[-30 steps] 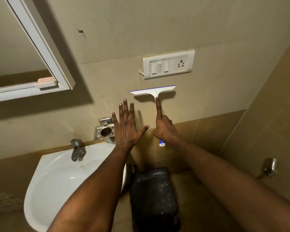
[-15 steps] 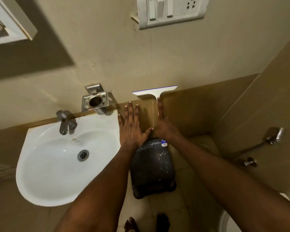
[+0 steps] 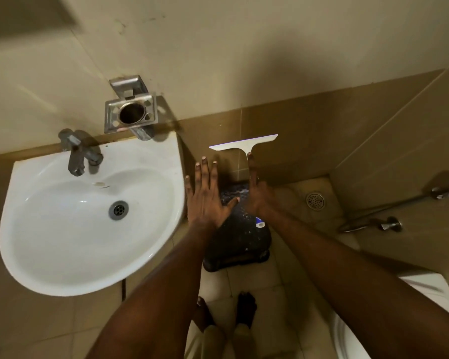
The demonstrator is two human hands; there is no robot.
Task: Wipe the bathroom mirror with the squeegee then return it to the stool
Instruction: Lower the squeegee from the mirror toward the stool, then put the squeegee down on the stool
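My right hand [image 3: 257, 195] grips the handle of the white squeegee [image 3: 241, 145], index finger laid along the handle; its blade is level, in front of the brown wall tiles and above the stool. The handle's blue-and-white end pokes out under my wrist. The dark speckled stool [image 3: 240, 244] stands on the floor below both hands, between the sink and the corner. My left hand [image 3: 206, 196] is flat, fingers spread, holding nothing, left of the squeegee and over the stool's left side. The mirror is out of view.
A white sink [image 3: 62, 255] with a metal tap [image 3: 77, 154] fills the left. A metal holder [image 3: 130, 115] is fixed to the wall above it. A floor drain [image 3: 316, 200] and a hose valve [image 3: 389, 225] lie right. My bare feet [image 3: 246, 310] stand below the stool.
The view has tilted downward: mirror and switch panel have left the frame, the floor and my feet have appeared. Both hands and the squeegee have come down from the wall to above the stool.
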